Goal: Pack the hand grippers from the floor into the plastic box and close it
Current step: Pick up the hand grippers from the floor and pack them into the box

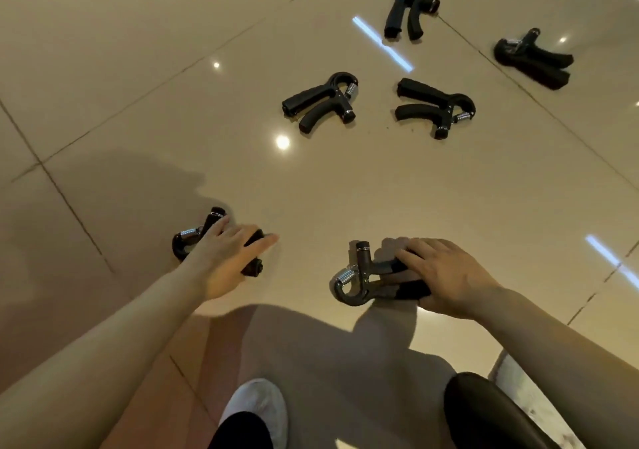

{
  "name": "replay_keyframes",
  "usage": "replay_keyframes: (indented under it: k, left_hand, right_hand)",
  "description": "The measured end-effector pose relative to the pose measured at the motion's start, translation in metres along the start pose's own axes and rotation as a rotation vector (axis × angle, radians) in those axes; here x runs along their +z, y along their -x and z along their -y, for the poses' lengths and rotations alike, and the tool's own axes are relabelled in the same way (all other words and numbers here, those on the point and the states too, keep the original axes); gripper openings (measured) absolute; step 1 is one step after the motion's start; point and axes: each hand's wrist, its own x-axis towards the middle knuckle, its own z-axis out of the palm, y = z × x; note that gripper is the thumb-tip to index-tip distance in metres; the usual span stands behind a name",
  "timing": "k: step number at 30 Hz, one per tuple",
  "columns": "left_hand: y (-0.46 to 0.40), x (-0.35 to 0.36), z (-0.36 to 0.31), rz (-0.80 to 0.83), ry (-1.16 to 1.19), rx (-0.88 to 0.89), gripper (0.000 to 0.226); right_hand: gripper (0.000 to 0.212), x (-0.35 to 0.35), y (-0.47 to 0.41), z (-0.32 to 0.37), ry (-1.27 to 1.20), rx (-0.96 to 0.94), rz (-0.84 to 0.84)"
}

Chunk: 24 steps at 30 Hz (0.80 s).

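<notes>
Several black hand grippers lie on the glossy beige tile floor (138,68). My left hand (228,258) rests on one black hand gripper (185,241) at the lower left, fingers fairly straight over its handles, its spring end poking out to the left. My right hand (446,275) grips the handles of a grey hand gripper (356,282), fingers curled over them, with the spring and knob end pointing left. Further off lie four more: one in the middle (321,101), one to its right (435,106), and two at the far right (406,7) (532,57). No plastic box is plainly in view.
My white shoe (257,407) and a dark-clad knee (484,414) sit at the bottom edge. A pale, translucent-looking surface (525,396) shows at the bottom right, partly hidden by my right arm. Ceiling lights reflect off the tiles.
</notes>
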Motion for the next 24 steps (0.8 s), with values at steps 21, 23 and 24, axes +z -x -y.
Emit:
replay_keyframes:
  k: [21,23,24]
  left_hand:
    - [0.097,-0.31,-0.223,-0.813,0.727,0.699,0.074]
    - [0.124,-0.343,-0.255,-0.863,0.728,0.802,0.076]
    - [0.139,-0.355,-0.271,-0.873,0.733,0.847,0.077]
  right_hand:
    - [0.045,-0.165,0.36,0.097,-0.354,0.819,-0.837]
    - [0.044,-0.179,0.406,0.119,-0.361,0.871,-0.965]
    - [0.043,-0.184,0.428,0.131,-0.376,0.892,-1.026]
